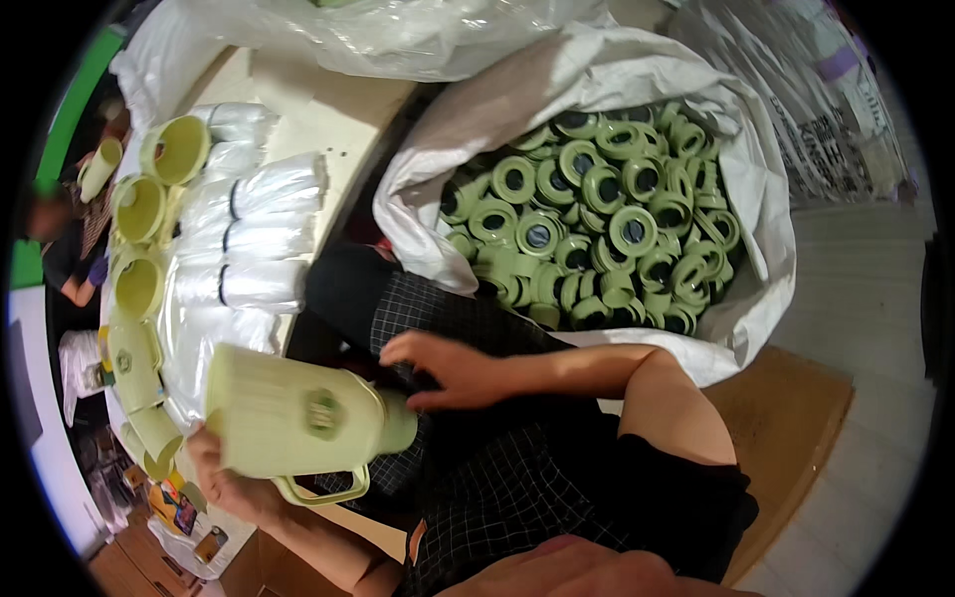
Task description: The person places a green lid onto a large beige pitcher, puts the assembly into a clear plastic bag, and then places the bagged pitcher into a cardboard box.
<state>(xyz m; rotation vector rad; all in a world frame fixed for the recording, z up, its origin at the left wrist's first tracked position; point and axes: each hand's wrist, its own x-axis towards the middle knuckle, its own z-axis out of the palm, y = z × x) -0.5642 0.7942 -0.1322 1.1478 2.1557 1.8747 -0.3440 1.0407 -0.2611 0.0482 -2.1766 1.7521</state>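
Near left, the left hand (235,491) is gripping a green jug (274,403), its right end already bearing a cap (400,425); the right hand (450,370), half-curled, is hanging beside it, seemingly empty. Far right, many loose caps (633,234) are filling a sack (768,274).

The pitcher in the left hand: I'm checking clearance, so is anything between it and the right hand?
Nothing visible stands between the right hand and the pitcher; that hand is close beside its green end piece, though contact is unclear. The left hand is at the opposite end.
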